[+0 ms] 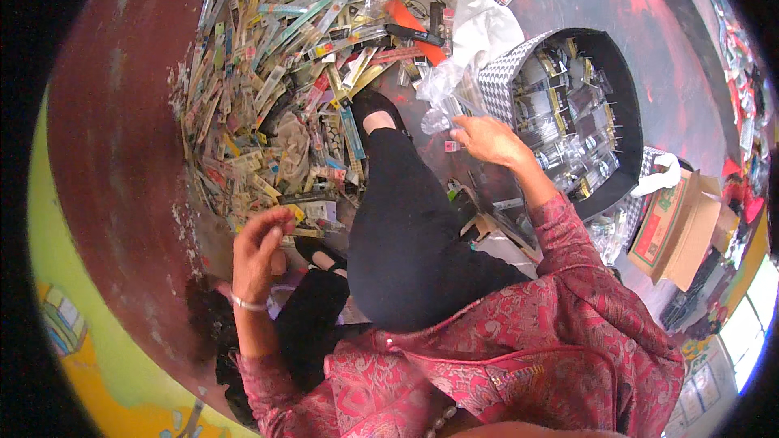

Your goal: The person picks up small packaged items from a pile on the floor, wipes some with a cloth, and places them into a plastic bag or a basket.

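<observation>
My right hand [490, 143] reaches out beside a black bin. Its fingers pinch a small clear plastic piece [436, 121], whose exact kind I cannot make out. My left hand [261, 250], with a bracelet at the wrist, is raised at the near edge of a heap of slim packaged items [268, 105]. Its fingers are loosely bent and apart from the thumb, with nothing visible between them. The black bin [629, 105], patterned on its outside, holds many small packs in clear plastic with dark and gold cards [558, 109].
A white plastic bag [485, 28] lies between the heap and the bin. An opened cardboard box [677, 223] stands right of the bin, near a white cloth-like strip [659, 177]. My black-trousered leg [402, 227] stretches between the heap and the bin. A maroon wall band [114, 154] borders the heap.
</observation>
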Demonstrator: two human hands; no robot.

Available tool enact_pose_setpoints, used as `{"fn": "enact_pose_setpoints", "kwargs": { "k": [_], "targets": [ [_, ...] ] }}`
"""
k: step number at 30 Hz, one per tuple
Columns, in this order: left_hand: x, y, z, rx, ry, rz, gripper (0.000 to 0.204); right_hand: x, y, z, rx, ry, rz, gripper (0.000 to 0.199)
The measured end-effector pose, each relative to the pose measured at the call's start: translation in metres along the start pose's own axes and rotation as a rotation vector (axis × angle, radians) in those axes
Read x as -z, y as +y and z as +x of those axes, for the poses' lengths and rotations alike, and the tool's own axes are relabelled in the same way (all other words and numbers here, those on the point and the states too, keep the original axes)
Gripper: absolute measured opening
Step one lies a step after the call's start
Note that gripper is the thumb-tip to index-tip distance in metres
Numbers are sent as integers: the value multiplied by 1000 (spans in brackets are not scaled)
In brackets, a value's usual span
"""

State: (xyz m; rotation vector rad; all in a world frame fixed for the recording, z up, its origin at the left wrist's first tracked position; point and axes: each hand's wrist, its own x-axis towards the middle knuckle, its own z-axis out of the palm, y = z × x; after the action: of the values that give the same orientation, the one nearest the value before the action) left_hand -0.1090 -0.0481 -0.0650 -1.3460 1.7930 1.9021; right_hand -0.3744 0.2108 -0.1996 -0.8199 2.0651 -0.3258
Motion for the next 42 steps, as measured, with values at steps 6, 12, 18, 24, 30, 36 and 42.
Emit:
{"fn": "enact_pose_setpoints", "kwargs": {
  "k": [6, 12, 18, 24, 30, 36, 42],
  "targets": [
    [6, -32, -51, 141, -3, -160, 30, -16, 40, 82, -78, 11, -64, 51],
    [9, -38, -54, -168, -75, -61, 32, 16, 23, 65, -336, 413, 989, 58],
    [-12, -73, -70, -260, -51, 980, 32, 38, -21, 38, -160, 671, 644, 30],
    [-34, -89, -79, -164, -180, 1262, 23, 104, -188, 33, 397, 183, 263, 22],
    [-38, -102, -90, -191, -148, 1234, 25, 53, -340, 60, 990, -54, -474, 26],
    [-30, -117, -100, -209, -42, 1264, 23, -79, -346, 129, 1022, -200, -1075, 19],
    [-25, -118, -101, -199, 69, 1276, 24, -172, -295, 165, 1118, -410, -1199, 43]
  ]
}}
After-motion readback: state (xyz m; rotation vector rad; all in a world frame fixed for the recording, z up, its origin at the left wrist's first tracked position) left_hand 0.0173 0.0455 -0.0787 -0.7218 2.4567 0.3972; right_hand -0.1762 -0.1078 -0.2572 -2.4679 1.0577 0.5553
